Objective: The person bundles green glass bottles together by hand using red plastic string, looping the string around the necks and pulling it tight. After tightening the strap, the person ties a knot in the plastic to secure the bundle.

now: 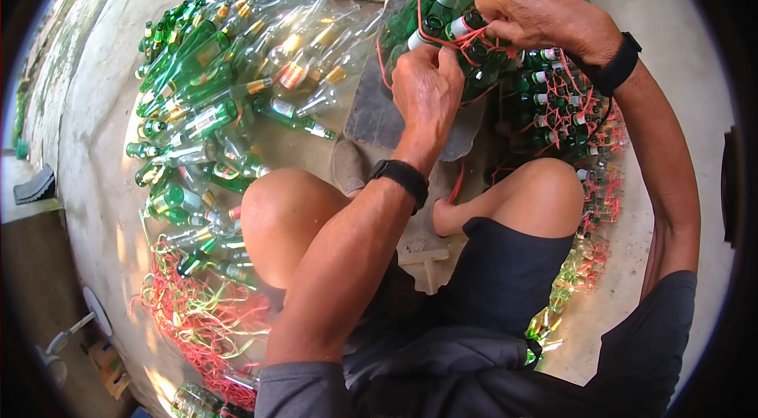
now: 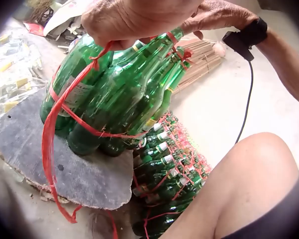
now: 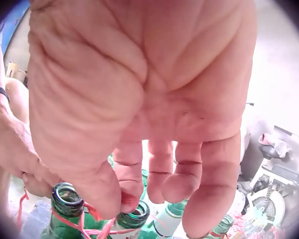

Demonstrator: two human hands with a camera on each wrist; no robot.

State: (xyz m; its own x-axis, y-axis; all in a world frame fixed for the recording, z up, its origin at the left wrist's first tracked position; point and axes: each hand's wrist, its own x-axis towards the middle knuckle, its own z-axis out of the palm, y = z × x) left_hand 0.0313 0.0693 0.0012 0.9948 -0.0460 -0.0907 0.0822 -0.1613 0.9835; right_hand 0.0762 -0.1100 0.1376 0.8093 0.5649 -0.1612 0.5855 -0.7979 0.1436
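Note:
A cluster of green glass bottles (image 2: 124,84) stands upright on a dark board (image 2: 89,179), with red plastic strips (image 2: 109,134) wound round its sides and necks. At the near side of the necks, my left hand (image 1: 426,86) grips a red strip (image 2: 49,144), whose loose length loops down past the board's edge in the left wrist view. Over the far right of the cluster, my right hand (image 1: 545,15) pinches red strip between thumb and forefinger, just above a bottle mouth (image 3: 134,214). Its other fingers (image 3: 209,189) hang bent over the necks.
Loose green and clear bottles (image 1: 213,118) lie heaped on the floor at the left. A tangle of red and yellowish strips (image 1: 205,315) sits below them. Rows of tied bottles (image 1: 553,102) stand at the right. My knees (image 1: 288,213) flank the board's near side.

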